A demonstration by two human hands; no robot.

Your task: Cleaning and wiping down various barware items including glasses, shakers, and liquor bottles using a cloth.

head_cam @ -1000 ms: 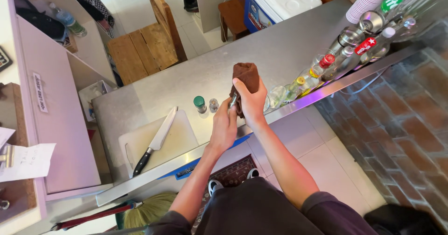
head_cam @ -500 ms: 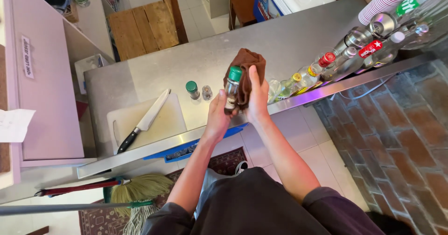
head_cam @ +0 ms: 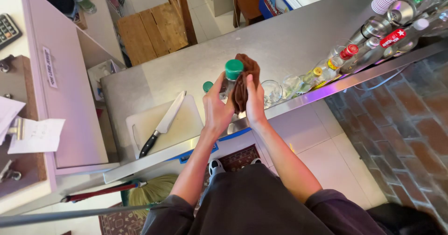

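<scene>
Fingers of the left hand (head_cam: pixel 217 108) are wrapped around a small clear bottle (head_cam: pixel 229 82) with a green cap, and the right hand (head_cam: pixel 254 102) has its fingers pressed flat on a brown cloth (head_cam: pixel 242 78) folded against the bottle's side. A second ago the cloth hid the bottle almost wholly; half a second ago the cap began to show. Now the cap stands clear above the cloth, so the wiping seems to have worked down to the body.

Just left of the bottle a second green-capped jar (head_cam: pixel 207 86) stands on the steel counter (head_cam: pixel 289 43). Further left of the bottle lies a white cutting board (head_cam: pixel 186 123) with a black-handled knife (head_cam: pixel 163 124) on it. Right of the bottle, glasses (head_cam: pixel 272 91) and then capped bottles (head_cam: pixel 347 57) run along the counter's edge.
</scene>
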